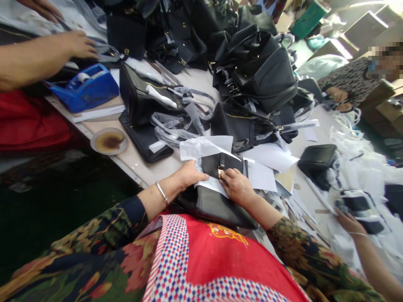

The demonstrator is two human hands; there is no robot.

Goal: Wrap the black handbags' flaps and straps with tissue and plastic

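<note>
Directly before me lies a black handbag (225, 205) with white paper tucked around its flap (209, 165). My left hand (190, 174), a silver bangle on its wrist, grips the left side of the bag, thumb over the paper and the other fingers partly hidden. The fingers of my right hand (237, 186) are closed on a gold clasp (220, 171) at the strap of the flap. A sheet of white wrapping (204, 146) sticks up behind the flap.
Black handbags (151, 98) with plastic-wrapped handles crowd the table beyond. On the left are a blue tape dispenser (90, 86), a round dish with brown residue (108, 141) and another person's arm (34, 58). At the right, a co-worker's hand (351, 222) touches a wrapped bag.
</note>
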